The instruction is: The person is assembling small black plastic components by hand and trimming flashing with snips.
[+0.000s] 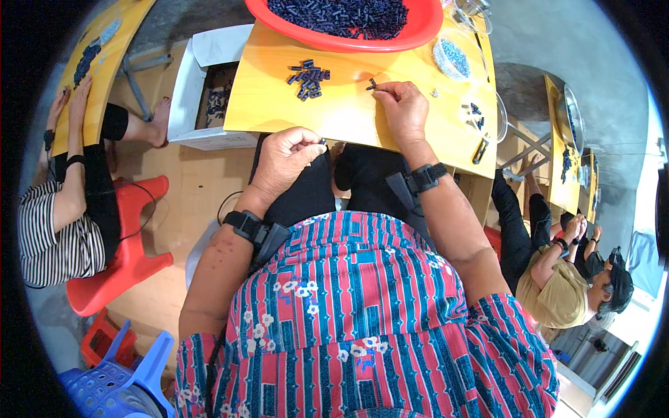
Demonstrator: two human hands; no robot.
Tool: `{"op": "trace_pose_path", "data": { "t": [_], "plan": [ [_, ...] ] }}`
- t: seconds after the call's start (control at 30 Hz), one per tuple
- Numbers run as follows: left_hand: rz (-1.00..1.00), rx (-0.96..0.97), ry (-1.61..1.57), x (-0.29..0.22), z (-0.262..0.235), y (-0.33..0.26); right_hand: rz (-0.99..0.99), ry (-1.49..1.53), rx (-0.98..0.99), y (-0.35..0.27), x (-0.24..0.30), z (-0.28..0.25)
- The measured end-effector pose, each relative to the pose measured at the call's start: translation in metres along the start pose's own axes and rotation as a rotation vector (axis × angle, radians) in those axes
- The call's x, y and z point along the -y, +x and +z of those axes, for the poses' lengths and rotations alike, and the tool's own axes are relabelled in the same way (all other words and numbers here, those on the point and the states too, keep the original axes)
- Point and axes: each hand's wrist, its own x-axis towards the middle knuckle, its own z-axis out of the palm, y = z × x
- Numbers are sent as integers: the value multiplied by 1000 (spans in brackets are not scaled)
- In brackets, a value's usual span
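My right hand (403,111) is over the yellow table, thumb and finger pinched on a small dark cylindrical piece (371,85). At the table's front edge, above my lap, my left hand (289,157) is closed in a pinch. A tiny dark and greyish bit shows at its fingertips, too small to name. A loose pile of dark pieces (306,79) lies on the table, ahead of my left hand. At the far side stands a red basin (334,44) heaped with many more of the same kind.
A clear tub of small bluish parts (451,58) stands at the far right. Nearer lie a few dark pieces (475,109) and a black tool (480,151). Left of the table sits a white box (209,139). People work at yellow tables on both sides; a red stool (122,244) is at left.
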Motion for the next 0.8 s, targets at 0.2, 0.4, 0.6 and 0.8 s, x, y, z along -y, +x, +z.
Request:
{"op": "trace_pose_path", "data": {
  "t": [0.2,0.4,0.6,0.8],
  "plan": [
    [-6,-7,-9,7,2,-1,178,416,122,-15,-1,-10],
    [13,0,71,11,3,-2,358,777,311,-45,12,-25],
    [-29,94,40,-12,10,-12,142,779,550,-64,29,-34],
    [17,129,20,-22,11,-4,160,861,657,-59,45,-39]
  ]
}}
